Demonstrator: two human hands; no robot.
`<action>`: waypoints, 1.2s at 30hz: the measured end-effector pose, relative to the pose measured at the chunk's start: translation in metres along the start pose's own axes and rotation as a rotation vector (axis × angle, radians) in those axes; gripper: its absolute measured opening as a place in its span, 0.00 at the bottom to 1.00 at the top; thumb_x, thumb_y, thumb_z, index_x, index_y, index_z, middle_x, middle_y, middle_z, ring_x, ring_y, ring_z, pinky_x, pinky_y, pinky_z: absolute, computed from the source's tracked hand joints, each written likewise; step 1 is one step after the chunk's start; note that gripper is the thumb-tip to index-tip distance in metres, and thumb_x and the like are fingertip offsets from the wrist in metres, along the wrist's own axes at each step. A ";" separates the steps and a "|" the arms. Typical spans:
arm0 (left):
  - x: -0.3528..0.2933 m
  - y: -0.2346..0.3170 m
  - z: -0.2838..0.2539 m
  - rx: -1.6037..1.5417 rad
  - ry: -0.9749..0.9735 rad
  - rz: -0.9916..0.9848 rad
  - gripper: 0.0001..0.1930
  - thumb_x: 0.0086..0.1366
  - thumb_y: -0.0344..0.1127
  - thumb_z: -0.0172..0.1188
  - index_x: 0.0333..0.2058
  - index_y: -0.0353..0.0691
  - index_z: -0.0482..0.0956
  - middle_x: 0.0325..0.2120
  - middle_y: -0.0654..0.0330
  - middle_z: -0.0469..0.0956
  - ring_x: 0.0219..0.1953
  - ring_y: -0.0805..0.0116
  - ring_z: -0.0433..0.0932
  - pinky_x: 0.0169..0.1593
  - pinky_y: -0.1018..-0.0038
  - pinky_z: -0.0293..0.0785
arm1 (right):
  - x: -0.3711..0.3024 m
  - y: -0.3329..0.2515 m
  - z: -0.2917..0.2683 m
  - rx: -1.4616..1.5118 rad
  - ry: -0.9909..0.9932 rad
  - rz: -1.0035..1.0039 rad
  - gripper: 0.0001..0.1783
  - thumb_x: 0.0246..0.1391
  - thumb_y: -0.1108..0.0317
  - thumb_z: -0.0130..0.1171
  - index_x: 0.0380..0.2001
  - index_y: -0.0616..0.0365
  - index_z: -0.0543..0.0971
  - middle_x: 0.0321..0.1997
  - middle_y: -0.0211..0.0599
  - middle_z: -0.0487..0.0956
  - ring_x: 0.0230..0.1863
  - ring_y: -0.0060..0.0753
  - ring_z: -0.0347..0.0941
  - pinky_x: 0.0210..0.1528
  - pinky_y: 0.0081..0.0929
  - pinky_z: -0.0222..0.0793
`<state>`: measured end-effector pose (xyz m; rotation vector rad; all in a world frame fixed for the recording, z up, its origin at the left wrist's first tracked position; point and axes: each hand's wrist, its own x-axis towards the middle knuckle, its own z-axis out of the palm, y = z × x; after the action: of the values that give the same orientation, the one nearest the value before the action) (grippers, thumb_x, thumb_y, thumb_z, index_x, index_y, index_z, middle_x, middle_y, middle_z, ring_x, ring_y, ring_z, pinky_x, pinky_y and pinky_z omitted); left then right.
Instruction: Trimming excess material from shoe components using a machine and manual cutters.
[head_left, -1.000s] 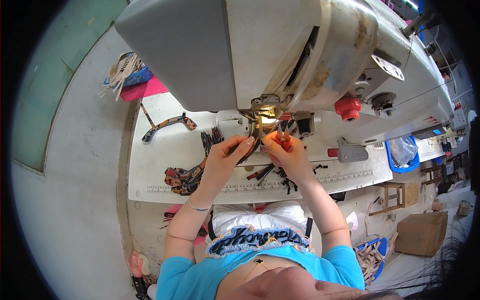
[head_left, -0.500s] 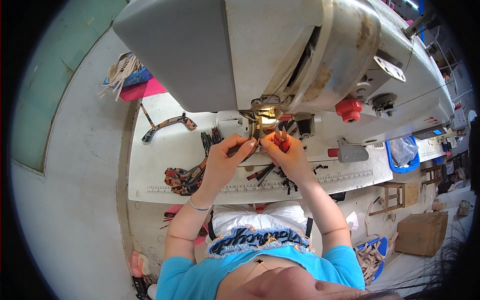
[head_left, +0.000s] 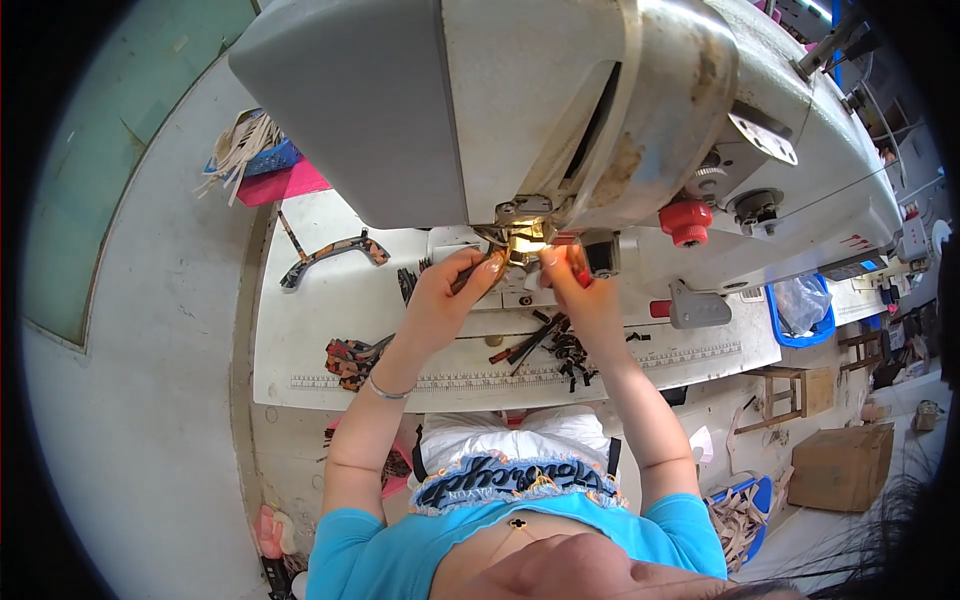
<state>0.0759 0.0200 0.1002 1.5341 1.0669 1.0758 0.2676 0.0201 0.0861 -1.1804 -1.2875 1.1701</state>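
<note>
Below the lit needle area of a large sewing machine, my left hand is closed, its thumb and fingers pinching a dark fabric strip. That strip runs up to the presser foot, and much of it is hidden. My right hand is closed just right of the needle. A red handle of small thread snips shows in it, the blades out of sight. Under my left wrist lie patterned fabric pieces. Dark narrow offcuts are scattered beside my right wrist.
A curved patterned piece rests on the left of the white table. A blue basket of pale strips stands at the back left. A knee-side lever and a blue bin are at right. A ruler strip edges the table.
Both hands have moved slightly up and closer to the needle, with the strip. The snips' blades, visible before above my right hand, no longer show. My hands are a little farther apart.
</note>
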 end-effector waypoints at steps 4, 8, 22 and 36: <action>0.005 -0.005 -0.006 0.101 -0.056 0.010 0.13 0.67 0.39 0.49 0.33 0.32 0.73 0.27 0.69 0.70 0.31 0.82 0.63 0.37 0.85 0.61 | 0.014 0.000 -0.002 0.152 0.176 -0.077 0.08 0.56 0.68 0.53 0.27 0.60 0.70 0.17 0.22 0.66 0.19 0.12 0.58 0.20 0.15 0.53; 0.003 -0.006 -0.002 0.096 -0.031 0.004 0.13 0.67 0.39 0.49 0.32 0.32 0.72 0.26 0.68 0.68 0.29 0.81 0.61 0.36 0.84 0.60 | 0.014 -0.013 -0.003 0.190 0.205 -0.324 0.07 0.56 0.69 0.51 0.26 0.60 0.69 0.18 0.22 0.66 0.19 0.12 0.58 0.20 0.15 0.52; 0.000 0.003 0.012 0.288 0.163 0.148 0.12 0.67 0.37 0.46 0.30 0.32 0.69 0.18 0.54 0.66 0.20 0.67 0.65 0.26 0.72 0.62 | 0.016 0.000 -0.004 -0.059 0.299 -0.340 0.10 0.53 0.66 0.55 0.24 0.62 0.71 0.15 0.24 0.69 0.18 0.14 0.62 0.20 0.18 0.58; 0.012 0.013 -0.013 0.259 -0.062 0.037 0.15 0.66 0.39 0.48 0.26 0.34 0.75 0.20 0.63 0.66 0.20 0.77 0.60 0.25 0.78 0.57 | 0.016 -0.005 -0.004 -0.132 0.316 -0.348 0.13 0.53 0.62 0.56 0.26 0.62 0.73 0.15 0.24 0.68 0.17 0.14 0.63 0.21 0.18 0.59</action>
<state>0.0675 0.0321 0.1169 1.7865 1.1740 0.9355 0.2713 0.0355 0.0925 -1.1271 -1.2753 0.6269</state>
